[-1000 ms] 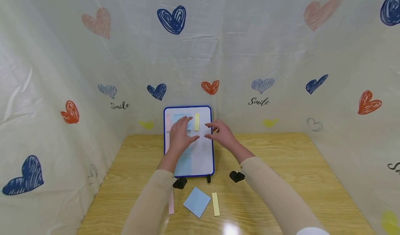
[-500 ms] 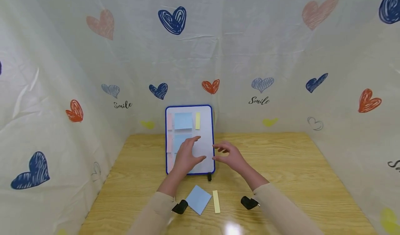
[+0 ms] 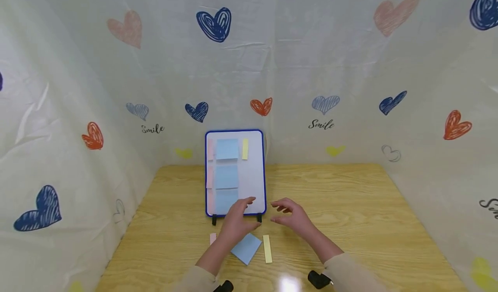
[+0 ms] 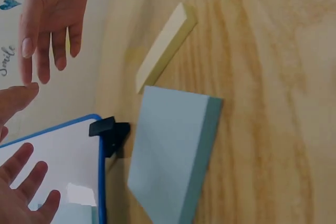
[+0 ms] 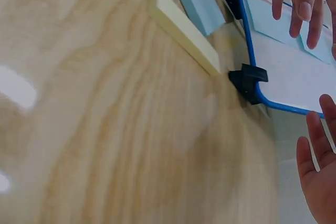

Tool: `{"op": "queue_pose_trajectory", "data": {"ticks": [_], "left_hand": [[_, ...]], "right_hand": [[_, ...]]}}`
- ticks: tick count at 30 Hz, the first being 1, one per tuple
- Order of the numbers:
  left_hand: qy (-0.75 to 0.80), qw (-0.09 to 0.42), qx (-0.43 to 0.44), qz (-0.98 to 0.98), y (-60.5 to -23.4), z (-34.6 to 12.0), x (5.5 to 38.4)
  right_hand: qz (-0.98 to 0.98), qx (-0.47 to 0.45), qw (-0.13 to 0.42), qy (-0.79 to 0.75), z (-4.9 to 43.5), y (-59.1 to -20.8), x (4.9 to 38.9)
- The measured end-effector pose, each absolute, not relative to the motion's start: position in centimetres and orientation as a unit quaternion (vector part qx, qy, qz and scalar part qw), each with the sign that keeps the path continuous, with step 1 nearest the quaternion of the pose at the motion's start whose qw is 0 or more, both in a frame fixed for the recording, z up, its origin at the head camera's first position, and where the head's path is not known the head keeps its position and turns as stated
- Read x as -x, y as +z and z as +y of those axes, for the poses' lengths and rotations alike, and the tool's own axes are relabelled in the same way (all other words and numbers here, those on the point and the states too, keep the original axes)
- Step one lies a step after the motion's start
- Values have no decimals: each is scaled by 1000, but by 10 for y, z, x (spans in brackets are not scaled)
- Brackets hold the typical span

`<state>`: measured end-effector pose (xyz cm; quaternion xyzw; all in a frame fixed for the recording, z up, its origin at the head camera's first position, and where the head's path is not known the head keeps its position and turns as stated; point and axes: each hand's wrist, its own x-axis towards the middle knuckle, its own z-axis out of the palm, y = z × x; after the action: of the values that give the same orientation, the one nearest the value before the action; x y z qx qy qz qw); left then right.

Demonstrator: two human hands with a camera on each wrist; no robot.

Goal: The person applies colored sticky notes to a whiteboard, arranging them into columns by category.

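In the head view my left hand [image 3: 236, 223] hovers before the lower edge of a small whiteboard [image 3: 253, 175] with a blue frame, fingers apart and holding nothing. My right hand [image 3: 294, 217] is to the right of the board, also holding nothing, its fingers loosely bent. Blue sticky notes [image 3: 227, 176] run down the board beside a column of pink strips [image 3: 210, 177], and one yellow strip [image 3: 245, 149] sticks at its upper part. On the table below lie a blue sticky note pad [image 4: 173, 150] and a narrow yellow pad [image 5: 184, 30]. A pink pad [image 3: 212, 238] is partly hidden by my left arm.
Black feet [image 5: 249, 82] hold the whiteboard upright at the back of the wooden table [image 3: 330, 205]. Behind it hangs a pale curtain [image 3: 292, 80] printed with hearts. Black wrist cameras [image 3: 319, 279] sit below both hands.
Both hands have come down and back from in front of the board's upper part, uncovering the notes. The right hand has also shifted right, off the board. The notes and pads look unmoved.
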<state>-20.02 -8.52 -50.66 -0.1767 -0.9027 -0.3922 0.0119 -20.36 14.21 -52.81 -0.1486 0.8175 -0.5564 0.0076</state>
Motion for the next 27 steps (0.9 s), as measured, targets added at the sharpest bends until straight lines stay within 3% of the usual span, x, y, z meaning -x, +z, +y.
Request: {"op": "queue_pose_trajectory", "data": {"ticks": [13,21,27], "left_hand": [[-400,12,168,-901,-547,-78,161],[-396,-22,155,-905,-571,-76,151],[-349,-25,176,-920,-581,-78,151]], "right_hand": [[809,125,42,-573,141,-573,159],[817,129,83,-555,138,-580,153],[834,170,62,-521,134,-581,150]]}}
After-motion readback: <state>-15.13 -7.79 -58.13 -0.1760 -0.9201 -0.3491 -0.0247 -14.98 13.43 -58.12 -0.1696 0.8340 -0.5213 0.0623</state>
